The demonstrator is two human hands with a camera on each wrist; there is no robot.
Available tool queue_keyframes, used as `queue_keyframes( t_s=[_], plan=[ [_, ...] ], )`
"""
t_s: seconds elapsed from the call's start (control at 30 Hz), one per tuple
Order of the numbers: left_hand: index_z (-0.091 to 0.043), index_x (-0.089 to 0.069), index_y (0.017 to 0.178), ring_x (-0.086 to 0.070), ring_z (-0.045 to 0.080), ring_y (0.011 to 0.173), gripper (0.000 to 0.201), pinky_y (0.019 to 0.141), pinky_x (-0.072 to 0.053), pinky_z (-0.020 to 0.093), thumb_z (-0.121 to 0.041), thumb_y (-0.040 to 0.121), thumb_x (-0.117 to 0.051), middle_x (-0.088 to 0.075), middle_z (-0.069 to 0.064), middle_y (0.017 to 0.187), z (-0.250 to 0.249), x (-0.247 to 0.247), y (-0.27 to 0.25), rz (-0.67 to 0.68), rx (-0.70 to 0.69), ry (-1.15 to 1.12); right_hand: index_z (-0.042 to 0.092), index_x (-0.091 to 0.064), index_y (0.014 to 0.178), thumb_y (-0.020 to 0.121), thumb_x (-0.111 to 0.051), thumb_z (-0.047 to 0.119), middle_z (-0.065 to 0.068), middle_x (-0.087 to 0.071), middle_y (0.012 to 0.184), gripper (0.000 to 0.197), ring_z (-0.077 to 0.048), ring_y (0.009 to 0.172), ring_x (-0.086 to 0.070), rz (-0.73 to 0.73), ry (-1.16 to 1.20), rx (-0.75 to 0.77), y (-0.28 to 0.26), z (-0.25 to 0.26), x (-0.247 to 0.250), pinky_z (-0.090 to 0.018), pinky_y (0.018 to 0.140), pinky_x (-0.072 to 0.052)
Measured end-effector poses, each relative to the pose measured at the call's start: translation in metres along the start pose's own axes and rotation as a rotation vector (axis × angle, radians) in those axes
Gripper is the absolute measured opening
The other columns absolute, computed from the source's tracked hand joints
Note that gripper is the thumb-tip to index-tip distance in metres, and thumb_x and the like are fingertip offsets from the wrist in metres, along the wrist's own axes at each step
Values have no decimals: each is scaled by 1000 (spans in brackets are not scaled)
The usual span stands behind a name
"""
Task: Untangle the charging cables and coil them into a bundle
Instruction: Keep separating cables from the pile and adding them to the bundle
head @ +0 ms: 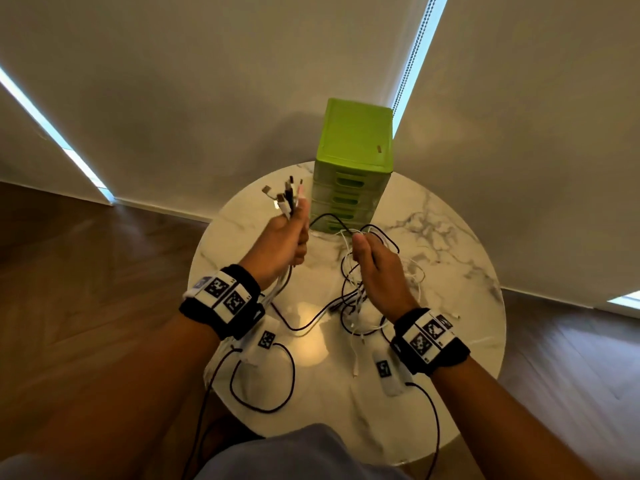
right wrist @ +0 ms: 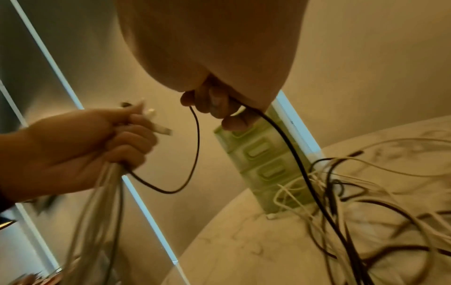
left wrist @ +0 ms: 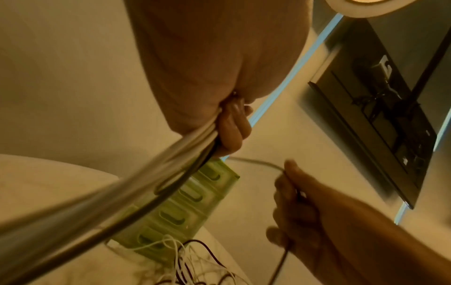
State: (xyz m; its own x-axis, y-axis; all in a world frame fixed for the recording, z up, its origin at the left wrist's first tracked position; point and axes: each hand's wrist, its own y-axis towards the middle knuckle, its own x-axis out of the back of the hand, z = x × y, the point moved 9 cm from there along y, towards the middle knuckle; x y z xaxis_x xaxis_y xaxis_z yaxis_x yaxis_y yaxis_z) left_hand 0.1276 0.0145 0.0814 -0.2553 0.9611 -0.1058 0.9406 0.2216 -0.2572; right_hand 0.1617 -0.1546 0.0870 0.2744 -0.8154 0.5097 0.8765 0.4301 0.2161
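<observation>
Setting: pale blinds and dark wood floor around a round marble tabletop [head: 450,237], with a green drawer unit [head: 351,174] at its far edge as the landmark.
Cables: a loose heap of black and white cables [head: 363,299] lies on the tabletop just in front of the drawer unit, trailing toward the person; one end of each seems already gathered.
Left hand: the left hand [head: 284,244], raised beside the drawer unit on its left, has its grip clenched round a sheaf of cable ends [head: 287,197], plugs fanning out above the fist and strands hanging below.
Right hand: the right hand [head: 374,261], raised in front of the drawer unit above the heap, pinches one black cable [right wrist: 195,154] that sags across to the left fist.
Handling: light, limp and springy, likely to snag at crossings. Best held near the plugs, each strand slid through loosely pinching fingers.
Pose: both forearms reach forward, wrists lifted clear of the tabletop, palms turned inward.
</observation>
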Motion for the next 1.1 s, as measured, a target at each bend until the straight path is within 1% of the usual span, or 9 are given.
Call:
queue_keyframes(
  t_s=[0.17,0.3,0.43,0.53,0.73,0.87,0.97,1.03,1.1],
  plan=[
    [-16,-56,85,-28,10,49,43,48,-24,25,-51,105,-41,-31,-4,59,9,-21,-3,46,17,49,33,-47,82,108,-36,33,11,-51,71,28,-4,66,-49,196,39,79,-7,36,-29,-18,60,-36],
    [-21,-47,75,-30,13,53,38,52,-27,28,-43,106,-45,-32,1,62,-1,-5,-1,-72,-59,50,21,-59,87,107,-32,44,8,-56,73,41,-7,68,-55,402,49,-27,-16,14,-45,-25,67,-46],
    [-16,-50,91,-26,5,49,29,47,-25,21,-41,107,-44,-27,-5,66,-23,31,7,-184,-147,-59,15,-60,85,105,-31,54,-4,-57,70,52,-10,63,-54,572,47,-153,-37,-46,-52,-34,66,-50],
    [-12,-52,95,-25,6,50,30,48,-23,22,-39,107,-44,-29,-6,68,-40,52,8,-214,-212,-67,14,-59,83,104,-33,52,-4,-60,73,51,-13,67,-56,536,0,-201,-44,-85,-38,-44,76,-51],
    [-32,-56,96,-27,6,52,16,51,-24,25,-36,107,-45,-36,-4,75,-46,55,-2,-242,-277,-97,24,-55,83,106,-37,43,9,-57,71,36,-9,68,-55,282,-241,-246,-19,-108,5,-34,72,-44],
    [-13,-56,102,-27,9,51,24,49,-22,26,-32,108,-44,-46,12,83,-38,32,-4,-164,-285,-19,20,-57,87,108,-37,40,8,-58,75,35,-7,67,-52,117,-94,-201,9,-70,21,-31,68,-42],
    [-17,-57,92,-30,9,49,24,46,-23,23,-31,108,-45,-47,7,73,-26,13,-4,-112,-259,38,19,-61,86,106,-40,43,19,-54,65,38,-2,61,-47,190,23,-178,21,-34,10,-25,62,-38],
    [-14,-64,104,-34,7,50,28,47,-30,22,-35,107,-45,-44,-3,64,-22,4,-4,-106,-247,121,17,-63,86,106,-41,43,20,-50,60,39,-2,57,-45,260,81,-152,24,-13,-1,-22,57,-39],
    [-12,-63,123,-33,6,50,31,48,-30,24,-33,107,-46,-34,9,59,-19,-5,-6,-62,-242,158,15,-63,88,106,-41,42,15,-45,58,39,-5,55,-43,314,148,-139,23,0,-7,-21,54,-39]
  ],
)
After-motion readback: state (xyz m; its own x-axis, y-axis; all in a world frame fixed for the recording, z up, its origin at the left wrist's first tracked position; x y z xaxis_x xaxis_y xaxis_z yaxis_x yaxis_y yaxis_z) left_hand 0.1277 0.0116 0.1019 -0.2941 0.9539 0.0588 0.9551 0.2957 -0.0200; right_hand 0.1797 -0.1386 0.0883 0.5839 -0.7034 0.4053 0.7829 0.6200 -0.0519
